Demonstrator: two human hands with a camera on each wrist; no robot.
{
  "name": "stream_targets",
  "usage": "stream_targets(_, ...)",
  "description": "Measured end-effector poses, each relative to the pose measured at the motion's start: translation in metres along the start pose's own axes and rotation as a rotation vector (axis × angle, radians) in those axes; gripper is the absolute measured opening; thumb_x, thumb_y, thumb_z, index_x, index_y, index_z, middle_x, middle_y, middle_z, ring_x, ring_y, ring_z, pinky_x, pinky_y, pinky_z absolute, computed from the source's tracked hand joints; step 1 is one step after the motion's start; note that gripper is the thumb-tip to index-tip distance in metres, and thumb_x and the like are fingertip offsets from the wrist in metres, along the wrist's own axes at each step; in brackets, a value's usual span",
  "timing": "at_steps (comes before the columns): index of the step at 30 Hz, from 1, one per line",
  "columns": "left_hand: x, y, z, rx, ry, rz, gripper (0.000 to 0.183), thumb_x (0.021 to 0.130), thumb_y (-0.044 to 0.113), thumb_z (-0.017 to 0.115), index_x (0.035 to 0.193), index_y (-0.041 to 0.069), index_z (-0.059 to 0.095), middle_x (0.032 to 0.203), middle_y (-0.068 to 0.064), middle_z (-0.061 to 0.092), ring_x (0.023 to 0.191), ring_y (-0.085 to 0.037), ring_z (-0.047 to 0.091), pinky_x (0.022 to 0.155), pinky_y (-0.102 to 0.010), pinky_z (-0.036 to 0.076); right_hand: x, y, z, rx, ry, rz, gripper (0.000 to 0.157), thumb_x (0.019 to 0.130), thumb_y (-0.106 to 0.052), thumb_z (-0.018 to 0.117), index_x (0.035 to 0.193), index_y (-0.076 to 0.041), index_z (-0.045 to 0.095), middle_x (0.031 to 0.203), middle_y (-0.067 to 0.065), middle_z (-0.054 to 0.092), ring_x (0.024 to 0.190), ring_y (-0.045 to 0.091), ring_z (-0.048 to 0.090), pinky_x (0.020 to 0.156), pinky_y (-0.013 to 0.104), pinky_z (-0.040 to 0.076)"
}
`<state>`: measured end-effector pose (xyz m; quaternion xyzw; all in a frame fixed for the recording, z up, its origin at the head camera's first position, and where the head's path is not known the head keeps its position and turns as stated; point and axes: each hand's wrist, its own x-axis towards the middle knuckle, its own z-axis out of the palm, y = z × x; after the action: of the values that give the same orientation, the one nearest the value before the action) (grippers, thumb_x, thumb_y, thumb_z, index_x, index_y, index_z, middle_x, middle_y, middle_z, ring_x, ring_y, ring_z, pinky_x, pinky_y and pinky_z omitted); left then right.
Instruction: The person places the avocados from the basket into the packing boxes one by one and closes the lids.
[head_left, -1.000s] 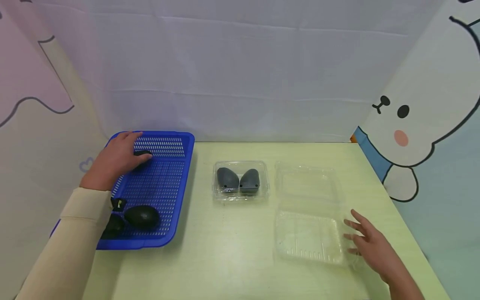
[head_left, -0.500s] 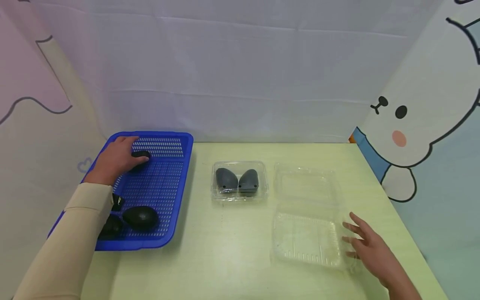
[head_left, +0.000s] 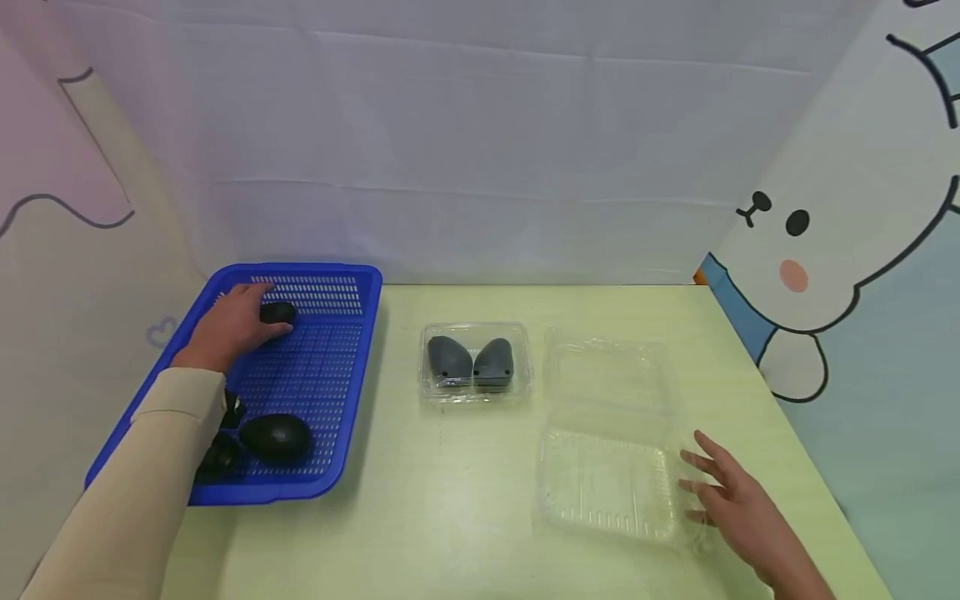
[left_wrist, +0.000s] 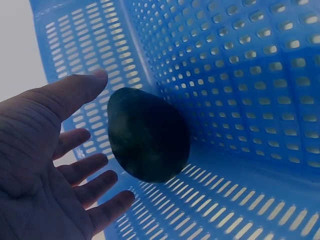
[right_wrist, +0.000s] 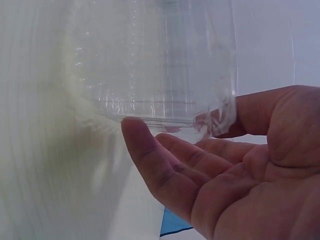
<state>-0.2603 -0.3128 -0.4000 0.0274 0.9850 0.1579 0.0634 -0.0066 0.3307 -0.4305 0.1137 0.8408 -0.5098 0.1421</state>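
Dark-green oval object (left_wrist: 149, 137) beside splayed left grip (head_left: 229, 330)

Creased backdrop (head_left: 465, 142) hanging behind pale counter (head_left: 442, 546)

Fold lines (head_left: 450, 44) are crossing the whitish backdrop. On the right a white cartoon animal (head_left: 847, 250) is showing against blue; on the left a pink patch (head_left: 45, 137) is meeting a dark wavy line (head_left: 45, 197). A soft sheen (head_left: 450, 500) is lying across the counter.

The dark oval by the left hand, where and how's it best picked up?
Probably round its fat middle, from above: the dark oval has rounded sides with no visible handle, and the basket is open on top. The left hand, beside it with fingers spread, could close round opposite sides.
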Motion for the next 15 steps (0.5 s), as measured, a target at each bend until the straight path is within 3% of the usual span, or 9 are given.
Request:
stream_targets(8,0.0014,-0.0028,0.002,-0.009,-0.012,0.0,0.083,0.095,0.028,0.074,0.151,-0.015,0.03,0.148,-0.046,0.028,0.136,-0.064,0.027,0.108,-0.076,0.026,-0.0039,0.0035,0.0027,0.013,0.014,-0.06,0.069,0.106,0.005,0.043,0.165,-0.005,0.01,0.155,0.039,0.032,0.126,0.052,0.055,0.079,0.04,0.061)
stream_targets(15,0.007,-0.007,0.0065,-0.014,-0.058,0.002,0.081,0.095,0.025,0.073,0.151,-0.015,0.03,0.148,-0.046,0.03,0.134,-0.065,0.03,0.106,-0.076,0.029,-0.004,0.004,0.0021,0.006,0.019,-0.049,0.069,0.106,0.005,0.043,0.166,-0.006,0.01,0.156,0.038,0.032,0.126,0.052,0.055,0.079,0.041,0.061)
